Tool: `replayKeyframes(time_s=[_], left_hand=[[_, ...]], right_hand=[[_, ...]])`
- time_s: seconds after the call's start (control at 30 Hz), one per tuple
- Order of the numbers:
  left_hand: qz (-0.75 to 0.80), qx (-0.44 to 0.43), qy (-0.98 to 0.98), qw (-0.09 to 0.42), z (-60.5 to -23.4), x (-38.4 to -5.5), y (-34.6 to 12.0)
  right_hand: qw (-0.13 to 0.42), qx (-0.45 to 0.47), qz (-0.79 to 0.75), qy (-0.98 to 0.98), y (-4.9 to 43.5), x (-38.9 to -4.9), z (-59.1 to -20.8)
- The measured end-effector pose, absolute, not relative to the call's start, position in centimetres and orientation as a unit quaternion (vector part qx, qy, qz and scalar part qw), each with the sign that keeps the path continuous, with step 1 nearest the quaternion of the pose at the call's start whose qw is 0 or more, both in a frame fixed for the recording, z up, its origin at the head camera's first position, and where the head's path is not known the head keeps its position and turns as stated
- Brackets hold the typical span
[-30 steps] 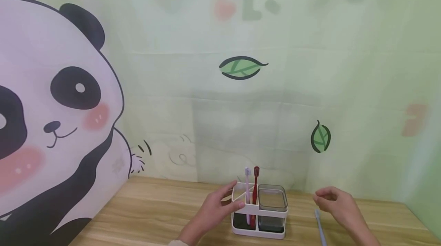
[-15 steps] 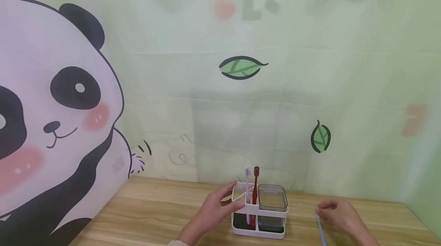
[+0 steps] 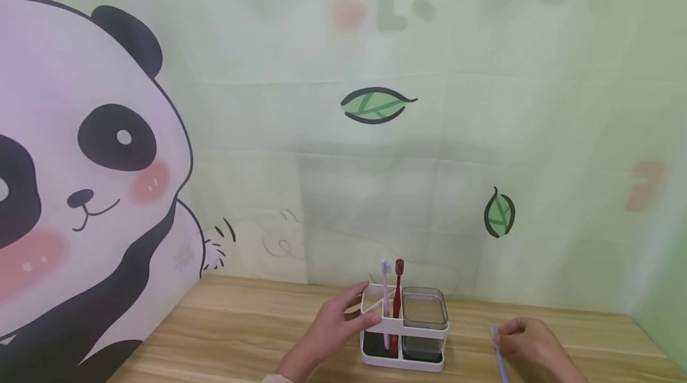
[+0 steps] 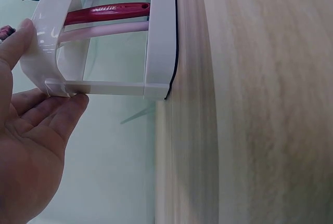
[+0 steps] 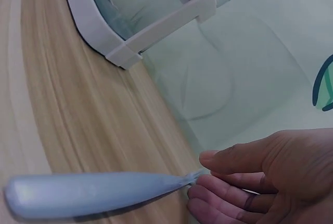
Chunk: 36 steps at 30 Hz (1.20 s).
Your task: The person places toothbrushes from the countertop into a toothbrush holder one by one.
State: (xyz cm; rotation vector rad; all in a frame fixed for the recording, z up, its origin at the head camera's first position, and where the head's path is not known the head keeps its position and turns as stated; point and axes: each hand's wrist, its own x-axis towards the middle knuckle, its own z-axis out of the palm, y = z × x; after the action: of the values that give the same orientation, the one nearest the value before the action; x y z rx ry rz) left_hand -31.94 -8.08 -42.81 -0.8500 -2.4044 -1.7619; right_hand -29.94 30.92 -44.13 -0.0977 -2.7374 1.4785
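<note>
My left hand (image 3: 335, 323) grips the white toothbrush holder (image 3: 424, 331) by its left end, thumb at the front of the upper frame, fingers behind it. A pink toothbrush (image 3: 386, 290) and a red toothbrush (image 3: 398, 293) stand upright in the holder's slots. A clear cup (image 3: 424, 311) fills its right compartment. To the right, a light blue toothbrush (image 3: 501, 363) lies on the table, its thick handle (image 5: 93, 193) toward the right wrist camera. My right hand (image 3: 531, 344) pinches it with thumb and fingertips near its head, which the fingers partly hide in the right wrist view.
The wooden table (image 3: 257, 305) runs back to a pale green cloth backdrop (image 3: 257, 132). A large panda (image 3: 107, 162) and green leaves are printed on the backdrop.
My right hand has come down from above the blue toothbrush to its neck, and its fingers have closed in there. The left hand and the holder have stayed in place.
</note>
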Motion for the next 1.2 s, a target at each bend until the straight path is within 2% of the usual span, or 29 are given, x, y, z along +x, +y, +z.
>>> replayKeyframes(time_s=[0.33, 0.53, 0.83, 1.2], left_hand=[[-0.571, -0.273, -0.773, 0.022, -42.8, -32.0, -8.1], [-0.573, -0.271, -0.773, 0.020, -42.8, -32.0, -8.0], [-0.576, -0.269, -0.772, 0.019, -42.8, -31.9, -7.9], [-0.576, -0.266, -0.773, 0.015, -42.7, -31.9, -7.9]], right_hand=[[-0.031, -0.077, 0.445, -0.892, 31.0, -30.9, -44.9], [-0.024, -0.069, 0.417, -0.906, 30.8, -30.8, -45.0], [0.015, -0.050, 0.381, -0.923, 30.2, -30.0, -44.9], [0.007, -0.079, 0.367, -0.927, 30.1, -30.1, -44.7]])
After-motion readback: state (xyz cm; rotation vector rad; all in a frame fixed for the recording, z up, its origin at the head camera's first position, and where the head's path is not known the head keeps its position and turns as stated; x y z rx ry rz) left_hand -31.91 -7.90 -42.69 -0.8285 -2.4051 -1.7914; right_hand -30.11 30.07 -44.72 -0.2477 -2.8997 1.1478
